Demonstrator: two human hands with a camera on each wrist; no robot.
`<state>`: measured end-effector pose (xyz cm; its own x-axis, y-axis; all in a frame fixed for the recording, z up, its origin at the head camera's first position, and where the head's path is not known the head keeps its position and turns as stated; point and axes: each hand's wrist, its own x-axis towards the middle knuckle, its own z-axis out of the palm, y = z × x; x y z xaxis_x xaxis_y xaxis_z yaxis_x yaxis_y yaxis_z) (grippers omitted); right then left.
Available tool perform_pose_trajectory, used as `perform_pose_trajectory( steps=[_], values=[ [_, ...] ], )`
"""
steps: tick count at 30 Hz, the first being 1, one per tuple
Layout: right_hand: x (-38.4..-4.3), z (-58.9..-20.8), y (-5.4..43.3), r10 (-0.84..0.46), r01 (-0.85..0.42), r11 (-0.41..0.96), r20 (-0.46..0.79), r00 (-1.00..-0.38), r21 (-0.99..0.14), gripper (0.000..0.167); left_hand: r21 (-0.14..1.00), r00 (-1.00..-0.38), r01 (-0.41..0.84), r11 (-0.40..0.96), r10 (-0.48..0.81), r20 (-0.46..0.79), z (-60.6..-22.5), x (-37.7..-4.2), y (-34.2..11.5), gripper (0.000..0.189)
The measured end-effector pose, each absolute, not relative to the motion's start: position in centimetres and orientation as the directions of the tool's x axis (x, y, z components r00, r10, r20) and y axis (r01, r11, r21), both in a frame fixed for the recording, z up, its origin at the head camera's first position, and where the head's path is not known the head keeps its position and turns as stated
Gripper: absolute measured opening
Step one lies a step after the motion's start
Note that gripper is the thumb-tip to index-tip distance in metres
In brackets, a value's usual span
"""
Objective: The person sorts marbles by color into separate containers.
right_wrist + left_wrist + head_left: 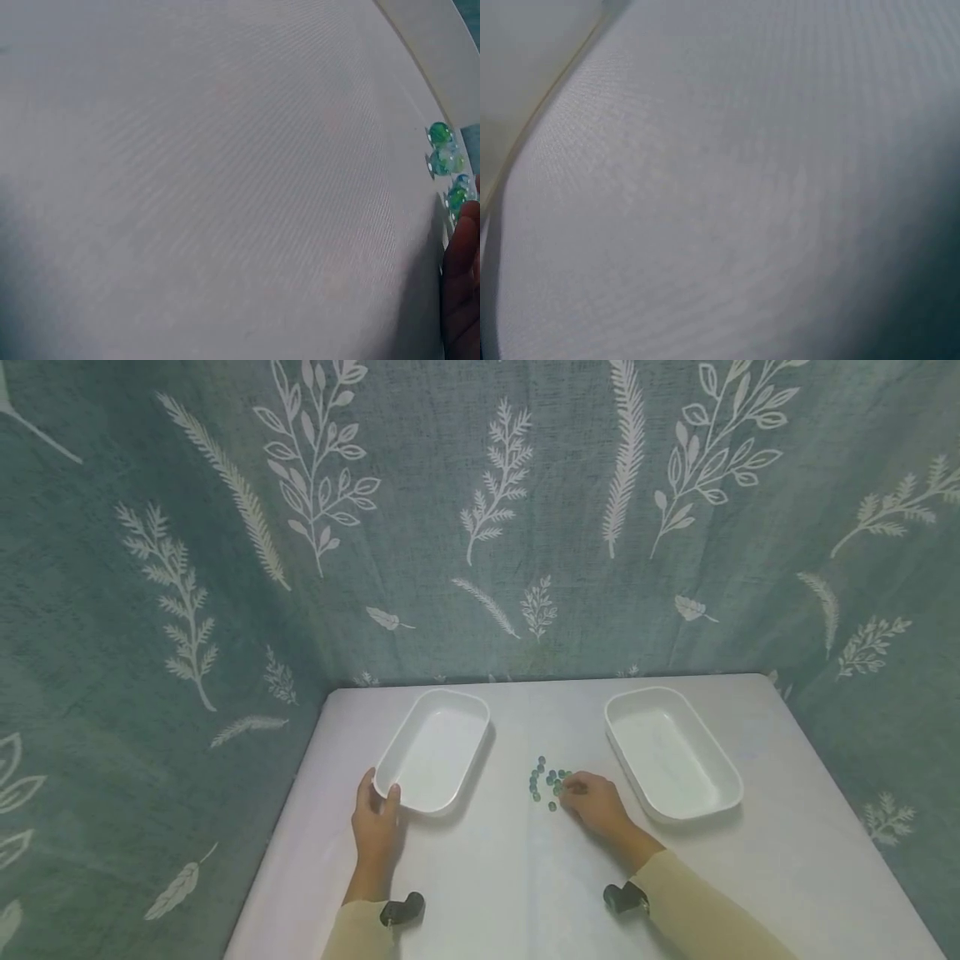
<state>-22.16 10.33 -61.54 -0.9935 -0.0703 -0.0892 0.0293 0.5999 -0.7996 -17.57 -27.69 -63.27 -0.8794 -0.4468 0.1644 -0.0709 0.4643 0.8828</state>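
Observation:
Two white rectangular dishes stand on the table. At the near left corner of the left dish (433,752), my left hand (375,831) grips the rim, thumb on the near side and fingers along the left side. Small blue-green glass marbles (534,782) lie loosely grouped between the dishes. My right hand (596,806) reaches in from the right, its curled fingertips right at the group's right edge. In the right wrist view, those fingers (461,255) are beside green marbles (442,159); I cannot tell whether one is pinched.
The right dish (671,756) stands just beyond and right of my right hand. A white cloth (480,893) covers the table. Behind and at both sides hangs a green leaf-patterned curtain (420,485). A small dark camera sits on each wrist.

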Motion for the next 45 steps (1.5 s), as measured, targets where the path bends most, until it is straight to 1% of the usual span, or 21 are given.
perform_pose_trajectory(
  steps=[9,16,22,27,39,45],
  values=[
    [-22.7,-60.3,9.0,-0.079,0.020,0.579,-0.080,-0.994,-0.815,0.024,0.884,-0.881,-0.069,0.463,-0.444,0.164,-62.9,-17.5,-27.4,0.064],
    [-23.6,-59.9,8.0,-0.104,-0.030,0.568,-0.035,-0.994,-0.822,0.022,0.889,-0.879,-0.055,0.455,-0.444,0.173,-62.8,-17.5,-27.4,0.063],
    [-24.1,-60.2,7.7,-0.103,-0.020,0.572,-0.048,-0.994,-0.820,0.022,0.891,-0.879,-0.074,0.448,-0.451,0.153,-62.6,-17.5,-27.2,0.062],
    [-24.3,-60.4,7.8,-0.102,-0.027,0.582,-0.040,-0.994,-0.813,0.021,0.890,-0.878,-0.065,0.450,-0.451,0.164,-62.5,-17.4,-27.2,0.061],
    [-24.7,-59.6,8.6,-0.068,0.025,0.565,-0.077,-0.995,-0.824,0.022,0.891,-0.879,-0.060,0.451,-0.447,0.168,-62.3,-17.3,-27.3,0.060],
    [-25.0,-59.0,8.0,-0.089,-0.003,0.550,-0.055,-0.995,-0.835,0.023,0.886,-0.879,-0.067,0.459,-0.447,0.165,-62.3,-17.3,-27.0,0.059]
  ],
)
